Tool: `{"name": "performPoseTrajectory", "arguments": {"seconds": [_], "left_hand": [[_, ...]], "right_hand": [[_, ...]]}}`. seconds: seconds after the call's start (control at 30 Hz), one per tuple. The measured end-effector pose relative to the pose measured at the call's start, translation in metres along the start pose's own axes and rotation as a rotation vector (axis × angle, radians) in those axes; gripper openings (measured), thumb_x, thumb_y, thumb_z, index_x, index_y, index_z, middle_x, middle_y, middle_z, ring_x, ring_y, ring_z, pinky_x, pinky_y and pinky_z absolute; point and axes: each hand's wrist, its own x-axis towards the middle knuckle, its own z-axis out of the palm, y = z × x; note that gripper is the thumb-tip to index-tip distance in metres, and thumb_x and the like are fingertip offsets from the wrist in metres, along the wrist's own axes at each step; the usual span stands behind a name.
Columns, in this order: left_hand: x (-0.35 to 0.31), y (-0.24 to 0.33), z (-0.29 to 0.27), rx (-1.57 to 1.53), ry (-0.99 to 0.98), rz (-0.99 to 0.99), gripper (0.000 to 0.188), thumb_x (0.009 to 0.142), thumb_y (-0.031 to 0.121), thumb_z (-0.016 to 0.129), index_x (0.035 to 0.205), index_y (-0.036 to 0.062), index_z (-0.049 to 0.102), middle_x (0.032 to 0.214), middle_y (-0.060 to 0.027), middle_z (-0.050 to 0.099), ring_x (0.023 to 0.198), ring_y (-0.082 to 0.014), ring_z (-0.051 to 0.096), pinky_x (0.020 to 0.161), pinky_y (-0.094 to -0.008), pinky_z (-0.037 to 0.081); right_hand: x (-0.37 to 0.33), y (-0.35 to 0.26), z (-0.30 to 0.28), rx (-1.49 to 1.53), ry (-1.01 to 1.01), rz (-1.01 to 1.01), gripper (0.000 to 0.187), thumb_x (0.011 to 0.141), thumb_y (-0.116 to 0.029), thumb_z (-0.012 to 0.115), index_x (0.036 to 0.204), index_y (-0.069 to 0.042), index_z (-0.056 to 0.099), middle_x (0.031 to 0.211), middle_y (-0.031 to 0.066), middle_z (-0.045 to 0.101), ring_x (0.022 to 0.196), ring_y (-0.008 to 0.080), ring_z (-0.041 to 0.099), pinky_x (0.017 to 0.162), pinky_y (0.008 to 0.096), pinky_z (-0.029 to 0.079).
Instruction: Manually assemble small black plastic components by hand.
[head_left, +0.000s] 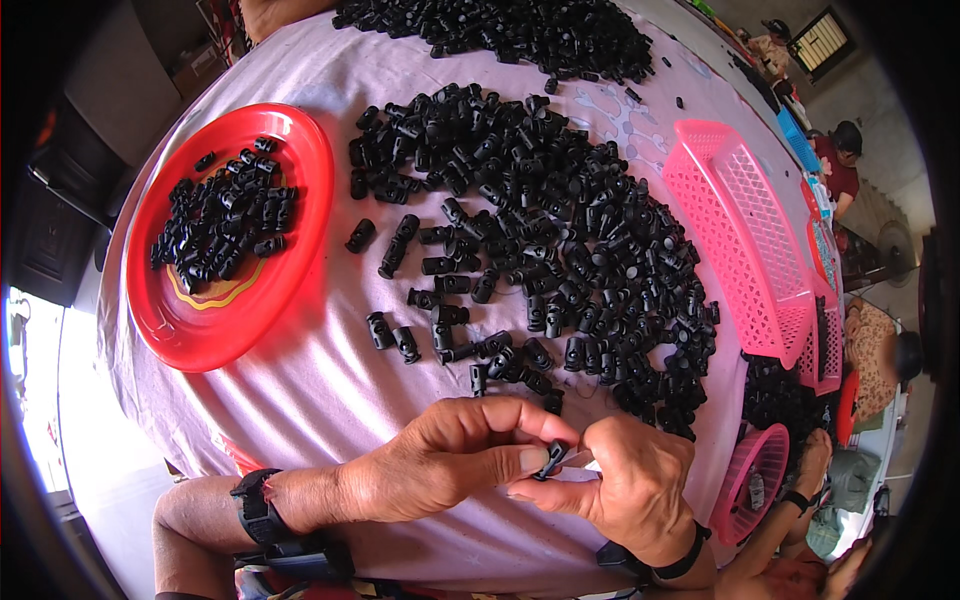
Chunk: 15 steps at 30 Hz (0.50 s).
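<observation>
Just off the near edge of a big pile of black cord locks (520, 190), my two hands meet. My left hand (450, 455) pinches one small black cord lock (549, 460) between thumb and forefinger. Right beside it my right hand (640, 480) is closed, its thumb tip reaching under the same piece. A pale sliver shows by its curled fingers, but what they grip is hidden. Several loose cord locks (405, 343) lie a little beyond my left hand. To the left, a red round tray (300, 165) holds a heap of similar black pieces.
A pink cloth (300, 400) covers the table. Pink plastic baskets (735, 230) stand at the right, with a round pink basket (725, 510) nearer me. Another black heap (500, 35) lies at the far side. Other people sit along the right, one arm (815, 465) close by.
</observation>
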Motion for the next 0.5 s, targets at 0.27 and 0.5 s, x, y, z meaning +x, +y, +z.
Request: {"name": "performPoseTrajectory", "arguments": {"seconds": [0.27,0.5], "left_hand": [[0.0011,-0.0032,-0.0014,0.005,0.004,0.001,0.029,0.097,0.003,0.049,0.126,-0.0001,0.051,0.120,-0.0038,0.056,0.115,-0.0098,0.048,0.098,-0.0250,0.038],[0.0003,-0.0017,0.0018,-0.040,0.023,-0.021,0.030,0.097,0.008,0.050,0.125,-0.0010,0.053,0.120,-0.0048,0.057,0.116,-0.0111,0.048,0.101,-0.0287,0.036]], "right_hand": [[0.0002,-0.0007,0.0003,-0.012,-0.014,-0.001,0.058,0.073,-0.060,0.070,0.061,-0.012,0.041,0.052,-0.0006,0.041,0.042,0.0138,0.049,0.039,0.0273,0.042],[-0.0004,0.0000,0.0004,0.017,-0.013,0.000,0.056,0.073,-0.058,0.072,0.062,-0.011,0.042,0.053,-0.0006,0.043,0.043,0.0140,0.050,0.040,0.0274,0.043]]}}
